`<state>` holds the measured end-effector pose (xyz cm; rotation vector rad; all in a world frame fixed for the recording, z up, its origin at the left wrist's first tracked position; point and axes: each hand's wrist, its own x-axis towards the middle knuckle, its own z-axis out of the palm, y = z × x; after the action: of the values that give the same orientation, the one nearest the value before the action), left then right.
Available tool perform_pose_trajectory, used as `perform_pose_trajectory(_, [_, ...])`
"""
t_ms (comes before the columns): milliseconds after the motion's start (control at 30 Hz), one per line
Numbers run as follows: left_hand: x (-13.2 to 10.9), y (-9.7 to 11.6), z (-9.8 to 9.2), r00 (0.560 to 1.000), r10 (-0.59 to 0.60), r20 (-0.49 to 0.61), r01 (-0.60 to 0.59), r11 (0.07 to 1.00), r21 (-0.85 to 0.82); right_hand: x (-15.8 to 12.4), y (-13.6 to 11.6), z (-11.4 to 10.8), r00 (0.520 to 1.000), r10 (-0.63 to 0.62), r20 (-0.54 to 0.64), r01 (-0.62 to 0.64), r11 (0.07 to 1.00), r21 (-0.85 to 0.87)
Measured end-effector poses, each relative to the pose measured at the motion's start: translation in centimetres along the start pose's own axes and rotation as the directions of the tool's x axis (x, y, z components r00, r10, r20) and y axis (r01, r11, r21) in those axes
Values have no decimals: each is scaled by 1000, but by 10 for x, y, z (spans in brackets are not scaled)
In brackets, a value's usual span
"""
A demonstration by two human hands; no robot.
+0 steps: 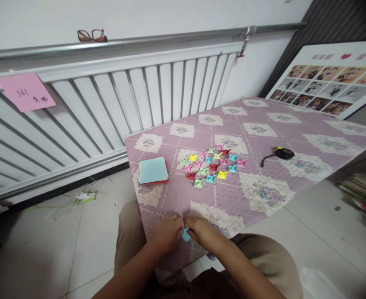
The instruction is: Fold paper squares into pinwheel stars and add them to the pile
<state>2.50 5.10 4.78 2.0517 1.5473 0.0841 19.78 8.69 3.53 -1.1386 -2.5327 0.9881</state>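
"Light-blue paper piece [186, 235]: where is it?"

"At six o'clock in the view, above the near end of the floral tablecloth [176, 199], between the person's hands."

"And those hands?"

"Left hand [169, 231] and right hand [202, 231] are both curled, pinching it by its upper edges; the exact fingertip contact is hidden."

"What lies around?"

"From the hands, a square paper stack [153, 171] at eleven o'clock, multicoloured pointed folded-paper shapes [214, 167] in rows at one, a black-and-yellow strapped gadget [284, 153] at two."
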Motion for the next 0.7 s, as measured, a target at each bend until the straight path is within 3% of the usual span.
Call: perform_pose_trajectory(700, [1, -7, 17, 987, 157, -28, -146, 959, 244, -12, -1, 10, 993, -80, -90, 64, 983, -173])
